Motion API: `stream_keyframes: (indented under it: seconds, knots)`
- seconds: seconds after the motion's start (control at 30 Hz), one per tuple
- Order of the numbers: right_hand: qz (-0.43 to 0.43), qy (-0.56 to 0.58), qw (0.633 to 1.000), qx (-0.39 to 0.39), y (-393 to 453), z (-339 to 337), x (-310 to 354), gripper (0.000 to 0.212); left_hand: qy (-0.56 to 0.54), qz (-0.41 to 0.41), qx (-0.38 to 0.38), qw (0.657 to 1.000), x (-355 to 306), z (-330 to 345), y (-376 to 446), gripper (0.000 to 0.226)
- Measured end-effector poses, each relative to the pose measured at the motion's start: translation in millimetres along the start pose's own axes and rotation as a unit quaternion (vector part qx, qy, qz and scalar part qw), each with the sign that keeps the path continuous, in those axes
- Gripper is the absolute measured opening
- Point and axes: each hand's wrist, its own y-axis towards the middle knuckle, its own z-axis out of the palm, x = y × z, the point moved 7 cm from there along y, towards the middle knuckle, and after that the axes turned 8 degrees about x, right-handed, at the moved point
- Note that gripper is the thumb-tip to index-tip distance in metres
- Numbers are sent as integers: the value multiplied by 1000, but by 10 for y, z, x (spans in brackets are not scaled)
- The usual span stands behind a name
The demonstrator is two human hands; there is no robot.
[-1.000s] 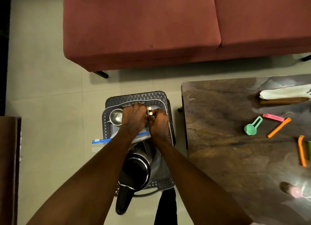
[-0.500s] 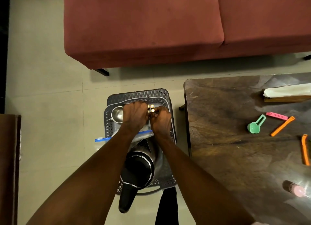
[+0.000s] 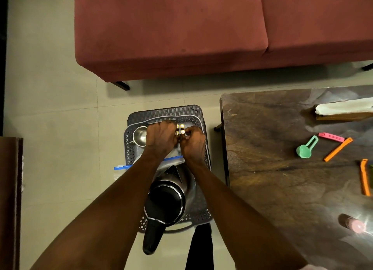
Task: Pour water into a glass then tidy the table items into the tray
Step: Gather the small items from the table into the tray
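Fingers of both hands press together around a cluster of four small cylinders (image 3: 180, 129), apparently batteries, held upright with their gold-ringed ends facing the camera; the long axis points up toward the lens. Left hand (image 3: 160, 137) closes on the cluster from the left, right hand (image 3: 193, 143) from the right, and the fingertips meet at the cluster.

Directly beneath the fingers lies the grey perforated tray (image 3: 129, 146), which rests on a dark woven stool (image 3: 165, 112). Tray contents:
- a steel cup (image 3: 139, 136), just left of the left-hand fingers, mouth up;
- a clear zip bag with a blue seal strip (image 3: 123, 167), nearer the person than the fingers, its strip end overhanging the tray's left edge;
- a steel kettle (image 3: 171, 197) with a black lid, nearest the person, spout toward the fingers and black handle (image 3: 151, 239) overhanging the tray's near edge.

Well right of the fingers stands a dark table (image 3: 272, 168). It carries a green scoop (image 3: 305, 148), a pink clip (image 3: 331, 137), two orange clips (image 3: 338, 149) (image 3: 365, 176), a folded white cloth (image 3: 343, 108) and a pink bottle (image 3: 354, 226). Beyond the fingers stands a red sofa (image 3: 181, 27).

Compared with the earlier frames, hands and cluster hold the same position over the tray; all four cylinder ends now show between the hands, where fewer were visible before.
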Motion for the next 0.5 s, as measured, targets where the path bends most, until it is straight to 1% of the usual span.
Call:
stream_keyframes:
  seconds: [0.2, 0.33, 0.5]
  knots:
    - [22, -2, 999, 29, 26, 22, -19, 13, -10, 8, -2, 1000, 10, -25, -47, 31]
    - [25, 0, 999, 22, 12, 5, -8, 13, -23, 0, 3, 1000, 6, -62, -69, 41]
    - [46, 6, 998, 42, -29, -9, 47, 16, -31, -19, 14, 999, -8, -121, -160, 50]
